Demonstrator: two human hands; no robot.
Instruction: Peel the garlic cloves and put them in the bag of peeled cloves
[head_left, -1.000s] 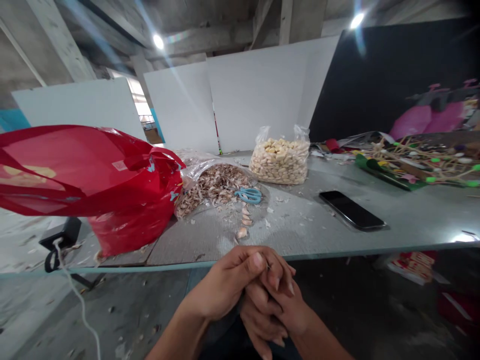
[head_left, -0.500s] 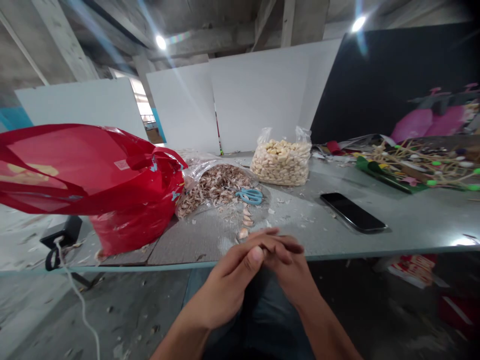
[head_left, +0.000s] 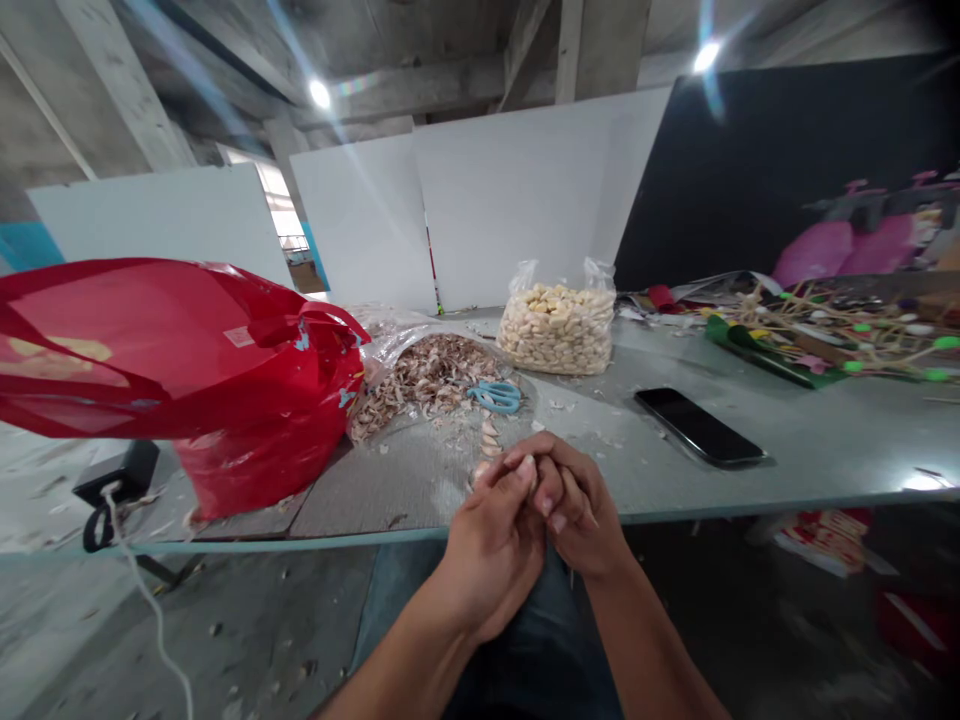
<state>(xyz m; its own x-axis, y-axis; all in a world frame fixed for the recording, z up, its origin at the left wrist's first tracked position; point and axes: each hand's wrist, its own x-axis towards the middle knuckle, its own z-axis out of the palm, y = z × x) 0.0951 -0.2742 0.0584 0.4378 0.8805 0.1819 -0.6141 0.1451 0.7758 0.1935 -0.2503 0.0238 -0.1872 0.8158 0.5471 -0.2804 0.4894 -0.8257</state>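
My left hand (head_left: 499,545) and my right hand (head_left: 577,505) meet at the table's front edge, above my lap. Both are closed, with fingers curled against each other; whatever lies between the fingertips is hidden. Just beyond them a short row of unpeeled garlic cloves (head_left: 489,438) lies on the table, its near end partly covered by my left hand. Blue-handled scissors (head_left: 496,397) rest behind the cloves, against a heap of dry garlic skins (head_left: 435,368) spilling from a clear bag. Behind, a clear plastic bag of peeled garlic cloves (head_left: 556,335) stands upright.
A large red plastic bag (head_left: 262,440) stands on the left, by a black box (head_left: 124,472) with a white cable. To the right lies a black phone (head_left: 701,425). Craft sticks with coloured balls (head_left: 847,325) clutter the far right. White panels (head_left: 540,200) rise behind.
My fingers have gone from overlapping and stretched to curled in together. My right hand has turned, its fingertips now bent toward my left thumb. The view has shifted slightly.
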